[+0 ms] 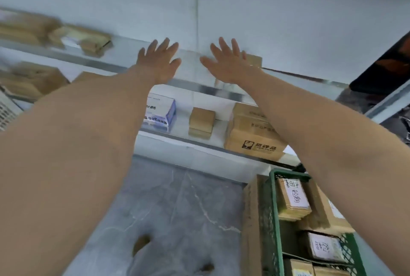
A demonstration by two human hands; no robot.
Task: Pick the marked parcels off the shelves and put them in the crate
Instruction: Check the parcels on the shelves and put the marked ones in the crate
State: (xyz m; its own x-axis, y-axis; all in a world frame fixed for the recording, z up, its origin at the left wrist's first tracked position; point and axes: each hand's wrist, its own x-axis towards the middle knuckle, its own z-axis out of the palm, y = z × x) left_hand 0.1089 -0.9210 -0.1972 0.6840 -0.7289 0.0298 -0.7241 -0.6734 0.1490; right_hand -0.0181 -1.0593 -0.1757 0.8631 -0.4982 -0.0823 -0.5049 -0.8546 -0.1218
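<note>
Both arms up at upper shelf (299, 79)
L grip (158, 60), R grip (228, 60): released, fingers spread; green crate (269, 209) w/ labelled parcels (292, 195) lower right.

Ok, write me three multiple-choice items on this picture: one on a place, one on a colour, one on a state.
1. The blue-and-white box sits: A on the floor; B on a shelf, left of the small brown box; C on a chair.
2. The crate is: A red; B green; C grey.
3. The left hand and right hand are: A open, holding nothing; B both gripping a parcel; C both fists.
Answers: 1 B, it stands on the shelf beside the small box; 2 B, its mesh wall is green; 3 A, the fingers are spread and nothing is held.
</note>
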